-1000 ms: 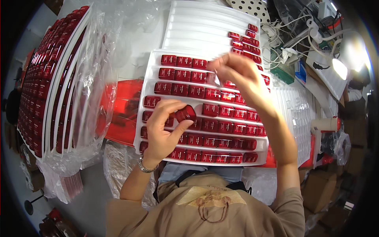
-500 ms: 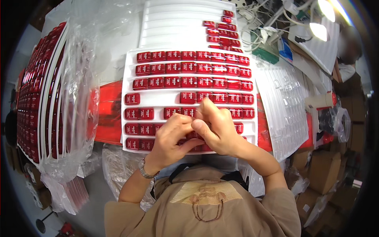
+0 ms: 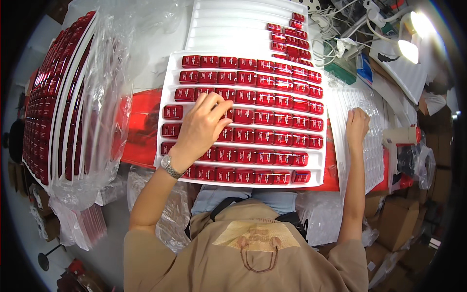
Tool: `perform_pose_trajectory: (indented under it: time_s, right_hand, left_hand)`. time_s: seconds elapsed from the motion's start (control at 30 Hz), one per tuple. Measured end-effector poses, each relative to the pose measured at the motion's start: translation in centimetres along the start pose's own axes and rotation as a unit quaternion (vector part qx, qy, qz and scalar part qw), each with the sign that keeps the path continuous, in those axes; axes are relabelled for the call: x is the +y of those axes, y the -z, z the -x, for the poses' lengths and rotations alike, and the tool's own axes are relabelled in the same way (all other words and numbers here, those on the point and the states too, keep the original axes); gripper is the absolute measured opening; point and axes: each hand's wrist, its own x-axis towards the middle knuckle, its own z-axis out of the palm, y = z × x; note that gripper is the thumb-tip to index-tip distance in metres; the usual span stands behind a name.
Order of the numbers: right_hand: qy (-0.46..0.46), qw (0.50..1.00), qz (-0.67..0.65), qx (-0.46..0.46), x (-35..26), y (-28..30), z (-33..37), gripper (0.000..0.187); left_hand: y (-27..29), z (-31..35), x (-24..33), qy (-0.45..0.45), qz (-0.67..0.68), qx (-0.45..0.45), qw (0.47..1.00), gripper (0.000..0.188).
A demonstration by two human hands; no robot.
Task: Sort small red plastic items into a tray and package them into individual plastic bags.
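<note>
A white ridged tray in front of me holds rows of small glossy red cases with pale print. Over its left half, my left hand has thumb and fingers closed around a red case in the fourth row, at the left end of a run of cases. A lone case sits further left in that row, and my hand covers part of the gap. My right hand rests over a clear plastic tray on the right, fingers curled together; what they hold, if anything, is hidden.
Behind stands another white tray, with red cases at its right side. Plastic-wrapped stacked trays of red cases stand at the left. Lamps, cables and a white container are at the right, with cardboard boxes below.
My hands were together over the front rows and have parted. The left moved to the fourth row, where another case now stands; the right went to the clear tray. The view shifted slightly.
</note>
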Motion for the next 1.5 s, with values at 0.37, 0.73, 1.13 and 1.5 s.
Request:
perform_pose_trajectory:
  time_s: [0.37,0.73,1.13,1.5]
  right_hand:
    - [-0.059,0.736,-0.675,-0.020,-5.3,5.6,-1.2,0.015]
    - [0.218,0.697,-0.608,-0.311,-20.8,18.5,6.9,0.037]
    - [0.122,0.991,0.008,-0.059,4.6,1.7,1.6,0.033]
    - [-0.074,0.749,-0.658,-0.028,-4.7,7.2,-0.2,0.027]
  left_hand:
    - [6.0,5.3,-2.5,0.042,-0.047,-0.035,0.997,0.032]
    - [2.9,5.0,2.3,0.104,0.257,0.013,0.961,0.030]
    - [4.7,2.0,-3.0,0.017,-0.078,-0.011,0.997,0.029]
    - [7.7,2.6,-5.4,0.024,-0.107,-0.053,0.993,0.025]
